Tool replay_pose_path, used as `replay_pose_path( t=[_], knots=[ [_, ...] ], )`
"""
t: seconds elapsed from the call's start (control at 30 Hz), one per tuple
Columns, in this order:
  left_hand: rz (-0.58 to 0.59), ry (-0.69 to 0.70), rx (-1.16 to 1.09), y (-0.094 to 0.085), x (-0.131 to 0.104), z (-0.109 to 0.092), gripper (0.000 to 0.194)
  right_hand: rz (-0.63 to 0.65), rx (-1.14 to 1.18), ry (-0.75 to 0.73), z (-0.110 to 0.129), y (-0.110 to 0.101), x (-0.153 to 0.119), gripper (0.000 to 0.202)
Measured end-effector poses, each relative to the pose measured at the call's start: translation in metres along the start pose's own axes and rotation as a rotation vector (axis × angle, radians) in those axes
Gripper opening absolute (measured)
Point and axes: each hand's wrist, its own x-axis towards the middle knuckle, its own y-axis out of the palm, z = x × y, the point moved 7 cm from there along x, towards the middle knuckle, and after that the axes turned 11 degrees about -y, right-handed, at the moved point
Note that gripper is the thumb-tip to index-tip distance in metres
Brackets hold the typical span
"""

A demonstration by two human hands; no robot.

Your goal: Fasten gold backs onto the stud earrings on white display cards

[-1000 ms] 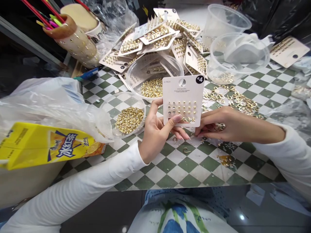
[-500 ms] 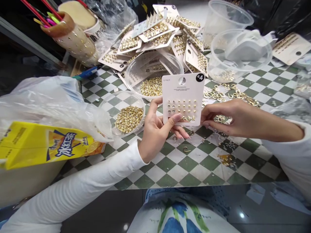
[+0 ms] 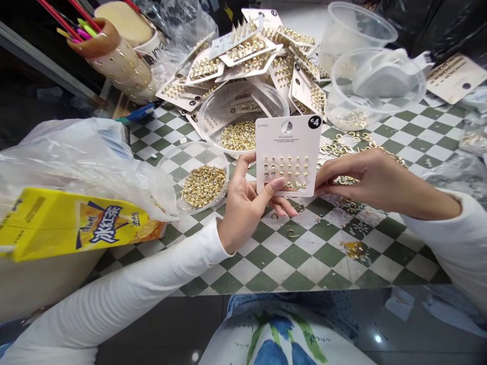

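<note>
The lower edge of the earring card (image 3: 287,152) is covered by the left hand's (image 3: 243,208) thumb, and the right hand's (image 3: 365,180) fingertips are hidden behind the card's right edge. The card's small print is too fine to be read. The yellow drink carton (image 3: 72,225) is cut off at the left edge.

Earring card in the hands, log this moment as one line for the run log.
left hand: holds earring card upright | right hand: fingertips at card's right edge | table: loose gold hooks, two tubs of studs
</note>
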Motion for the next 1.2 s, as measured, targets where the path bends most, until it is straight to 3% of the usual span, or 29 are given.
replay_pose_path(
  t=[0.23,0.4,0.6,0.73,0.9,1.2],
  knots=[
    [-0.012,-0.015,0.01,-0.001,-0.001,0.002,0.051,-0.103,0.046,0.029,0.006,-0.005,0.0,0.015],
    [-0.015,-0.01,0.006,-0.001,-0.001,0.001,0.049,-0.069,0.114,0.106,0.001,0.0,0.002,0.027],
    [-0.023,-0.018,0.004,-0.001,-0.001,0.001,0.05,-0.063,-0.32,-0.011,-0.003,-0.004,0.006,0.034],
    [-0.005,-0.002,-0.011,0.0,-0.001,0.001,0.047,-0.065,-0.388,-0.028,-0.005,-0.006,0.007,0.036],
    [-0.005,-0.003,-0.009,-0.001,0.0,0.001,0.046,-0.08,-0.282,-0.006,-0.007,-0.008,0.005,0.021],
    [0.017,0.007,-0.049,0.0,0.001,0.001,0.043,-0.344,0.124,0.035,0.004,-0.017,0.001,0.011]
  ],
)
